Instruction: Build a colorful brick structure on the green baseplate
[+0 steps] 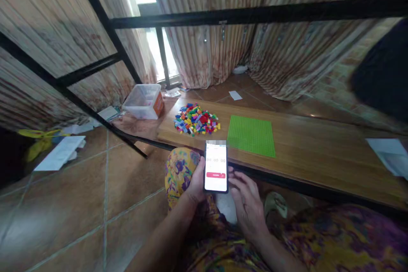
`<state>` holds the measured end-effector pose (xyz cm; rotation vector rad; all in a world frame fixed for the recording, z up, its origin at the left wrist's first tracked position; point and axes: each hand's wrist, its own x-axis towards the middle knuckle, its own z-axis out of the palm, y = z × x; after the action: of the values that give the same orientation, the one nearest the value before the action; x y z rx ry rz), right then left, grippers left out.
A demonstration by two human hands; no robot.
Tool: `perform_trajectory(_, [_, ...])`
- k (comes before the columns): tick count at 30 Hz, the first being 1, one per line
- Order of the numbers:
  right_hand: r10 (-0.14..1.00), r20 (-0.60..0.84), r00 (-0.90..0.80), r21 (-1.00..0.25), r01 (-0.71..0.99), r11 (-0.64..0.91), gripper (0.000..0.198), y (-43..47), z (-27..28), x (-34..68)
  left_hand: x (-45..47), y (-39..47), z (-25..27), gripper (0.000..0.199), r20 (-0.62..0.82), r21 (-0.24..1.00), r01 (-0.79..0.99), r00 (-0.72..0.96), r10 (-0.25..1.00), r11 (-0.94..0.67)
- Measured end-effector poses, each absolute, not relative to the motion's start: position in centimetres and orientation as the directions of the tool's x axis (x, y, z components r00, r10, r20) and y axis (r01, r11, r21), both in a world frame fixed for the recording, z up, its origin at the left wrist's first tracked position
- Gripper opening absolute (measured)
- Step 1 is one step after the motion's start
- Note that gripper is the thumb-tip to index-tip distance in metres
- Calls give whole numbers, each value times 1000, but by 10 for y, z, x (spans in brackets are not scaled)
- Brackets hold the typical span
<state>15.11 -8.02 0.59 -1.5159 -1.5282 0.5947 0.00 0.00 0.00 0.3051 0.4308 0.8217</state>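
Note:
My left hand (pixel 197 180) is closed around the left side of a smartphone (pixel 216 180), held upright over my lap. Its lit screen shows a row of zeros and a red button. Close by the phone's right edge is my right hand (pixel 249 199), fingers loosely bent and apart; whether a fingertip touches the phone I cannot tell. Beyond the phone, a heap of small colourful building bricks (pixel 196 121) lies on the wooden bench top (pixel 306 140). A green studded baseplate (pixel 251 135) lies flat to the right of the heap.
An open clear plastic box (pixel 143 101) with an orange label stands left of the bricks. A black metal frame (pixel 255 15) crosses in front of the curtains. White papers (pixel 387 153) lie at the right, with more (pixel 59 153) on the tiled floor. A shoe (pixel 276 205) is below the bench.

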Motion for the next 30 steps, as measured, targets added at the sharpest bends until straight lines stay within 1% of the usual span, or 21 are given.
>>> perform_trajectory(2, [977, 94, 189, -892, 451, -1, 33, -81, 1, 154, 0, 0, 0, 76, -247, 409, -648, 599, 762, 642])
perform_trajectory(4, [979, -41, 201, -926, 361, -113, 37, -83, -2, 155, -1, 0, 0, 76, -246, 398, -656, 597, 763, 641])
perform_trajectory(6, [972, -164, 165, -939, 274, -205, 42, -85, -4, 154, -1, 0, 1, 75, -245, 386, -663, 597, 764, 642])
perform_trajectory(8, [971, -219, 100, -948, 213, -236, 45, -86, -4, 150, -1, 1, 1, 76, -248, 387, -662, 596, 764, 642])
perform_trajectory(12, [965, -261, 0, -963, 72, -260, 47, -87, 0, 142, -1, 1, 0, 76, -260, 406, -648, 594, 761, 644])
perform_trajectory(15, [962, -270, -37, -963, -20, -270, 48, -85, 3, 139, -1, 1, -1, 76, -262, 386, -656, 596, 759, 649])
perform_trajectory(18, [962, -263, -70, -961, -70, -268, 46, -83, 3, 138, 0, 0, -1, 76, -264, 361, -672, 592, 762, 647])
perform_trajectory(21, [953, -294, -74, -946, -119, -301, 48, -82, 3, 138, 0, -1, 0, 75, -255, 353, -678, 593, 764, 645])
perform_trajectory(25, [936, -337, -102, -919, -180, -350, 56, -84, 3, 138, 0, -1, 0, 76, -253, 367, -672, 593, 764, 643])
perform_trajectory(30, [935, -329, -135, -891, -285, -355, 59, -87, -4, 139, 1, 0, -4, 75, -266, 393, -663, 582, 769, 638])
